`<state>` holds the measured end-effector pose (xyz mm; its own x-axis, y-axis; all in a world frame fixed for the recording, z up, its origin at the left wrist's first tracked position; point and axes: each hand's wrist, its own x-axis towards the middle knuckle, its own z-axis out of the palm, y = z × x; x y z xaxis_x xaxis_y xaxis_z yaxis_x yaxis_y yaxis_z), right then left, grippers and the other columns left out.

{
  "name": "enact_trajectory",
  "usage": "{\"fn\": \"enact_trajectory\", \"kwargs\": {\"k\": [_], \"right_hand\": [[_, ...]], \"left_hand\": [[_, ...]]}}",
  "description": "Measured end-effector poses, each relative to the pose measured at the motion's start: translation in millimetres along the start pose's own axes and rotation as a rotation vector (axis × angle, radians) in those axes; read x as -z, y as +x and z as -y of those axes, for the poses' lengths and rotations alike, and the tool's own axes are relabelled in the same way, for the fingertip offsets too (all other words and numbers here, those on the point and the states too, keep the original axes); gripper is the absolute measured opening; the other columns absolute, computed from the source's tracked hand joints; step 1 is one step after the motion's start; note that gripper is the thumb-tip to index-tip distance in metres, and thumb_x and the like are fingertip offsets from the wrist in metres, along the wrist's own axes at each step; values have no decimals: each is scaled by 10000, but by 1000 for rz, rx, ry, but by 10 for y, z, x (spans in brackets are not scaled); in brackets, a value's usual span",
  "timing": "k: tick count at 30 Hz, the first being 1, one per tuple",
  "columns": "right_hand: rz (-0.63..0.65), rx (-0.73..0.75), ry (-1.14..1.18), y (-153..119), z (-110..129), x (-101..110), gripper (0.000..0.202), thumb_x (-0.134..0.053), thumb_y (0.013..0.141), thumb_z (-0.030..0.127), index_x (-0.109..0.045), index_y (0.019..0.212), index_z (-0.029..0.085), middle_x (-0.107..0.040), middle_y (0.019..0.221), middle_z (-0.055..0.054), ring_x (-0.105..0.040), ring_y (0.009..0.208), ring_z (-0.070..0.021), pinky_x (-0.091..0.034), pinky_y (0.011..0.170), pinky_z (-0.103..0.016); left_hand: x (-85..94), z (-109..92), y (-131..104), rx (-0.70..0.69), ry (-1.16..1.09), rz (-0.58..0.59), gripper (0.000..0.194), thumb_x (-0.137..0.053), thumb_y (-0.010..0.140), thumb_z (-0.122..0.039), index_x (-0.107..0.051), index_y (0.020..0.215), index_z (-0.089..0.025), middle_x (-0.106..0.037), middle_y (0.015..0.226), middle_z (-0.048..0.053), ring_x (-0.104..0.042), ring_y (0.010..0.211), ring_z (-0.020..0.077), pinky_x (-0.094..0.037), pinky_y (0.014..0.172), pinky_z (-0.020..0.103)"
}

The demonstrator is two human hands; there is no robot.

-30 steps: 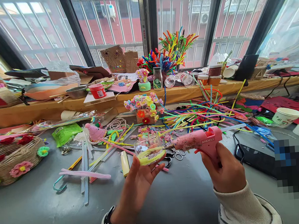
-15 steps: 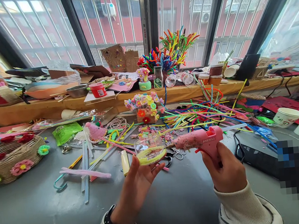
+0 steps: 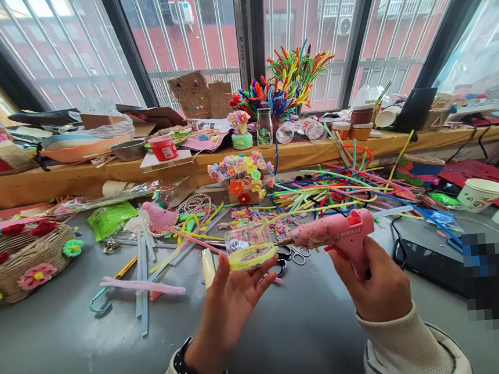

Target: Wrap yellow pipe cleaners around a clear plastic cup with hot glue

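My left hand (image 3: 233,305) holds a clear plastic cup (image 3: 247,238) tipped on its side, its end ringed with fuzzy yellow pipe cleaner (image 3: 252,257). The thumb is at the near left of the ring and the fingers are spread below and behind it. My right hand (image 3: 374,284) is wrapped round the handle of a pink glue gun (image 3: 332,232), which points left. The gun's nozzle is at the right edge of the yellow ring; whether they touch is unclear. A clear glue stick (image 3: 394,211) sticks out of the gun's back.
Scissors (image 3: 298,255) lie behind the gun. Glue sticks (image 3: 142,283) and a pink strip (image 3: 142,285) are left, near a twine basket (image 3: 41,257). Colourful pipe cleaners (image 3: 332,185) spread at the back; paper cups (image 3: 481,194) and a black phone-like object (image 3: 431,267) are right.
The cup and yellow ring have tilted, so the ring looks narrower and more edge-on. My left fingers have shifted slightly, and the glue gun has moved a little with my right hand.
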<state>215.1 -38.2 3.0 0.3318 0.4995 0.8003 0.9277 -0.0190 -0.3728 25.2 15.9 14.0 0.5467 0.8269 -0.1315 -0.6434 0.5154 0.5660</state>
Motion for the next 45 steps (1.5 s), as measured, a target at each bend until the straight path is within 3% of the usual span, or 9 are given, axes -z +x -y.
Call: {"fn": "enact_trajectory", "kwargs": {"k": [7, 16, 33, 45], "right_hand": [[-1, -49, 29, 24, 73, 24, 327, -491, 731, 478, -435, 615, 178, -401, 479, 53, -337, 369, -66, -287, 388, -221], [-2, -2, 27, 18, 33, 22, 296, -481, 750, 436, -409, 610, 185, -365, 480, 62, -291, 374, -63, -262, 382, -215], [-23, 37, -5, 16, 24, 18, 305, -466, 766, 447, -389, 612, 195, -324, 482, 66, -286, 379, -70, -258, 384, -229], [-29, 40, -21, 12, 20, 27, 262, -474, 760, 413, -415, 637, 189, -381, 495, 50, -315, 397, -78, -274, 392, -225]], "left_hand": [[-7, 1, -3, -6, -10, -6, 569, -472, 724, -509, -467, 1150, -133, -613, 1027, 113, -533, 985, 241, -382, 809, 335], [0, 3, -6, 4, -19, -12, 534, -516, 694, -510, -541, 1057, -119, -629, 997, 114, -550, 960, 240, -395, 800, 326], [-13, -4, -2, 16, -18, -16, 540, -513, 689, -519, -542, 1045, -113, -632, 969, 115, -557, 941, 233, -399, 787, 316], [5, -3, 0, 13, 10, -11, 555, -472, 703, -547, -558, 1038, -112, -631, 970, 118, -534, 977, 243, -383, 811, 325]]}}
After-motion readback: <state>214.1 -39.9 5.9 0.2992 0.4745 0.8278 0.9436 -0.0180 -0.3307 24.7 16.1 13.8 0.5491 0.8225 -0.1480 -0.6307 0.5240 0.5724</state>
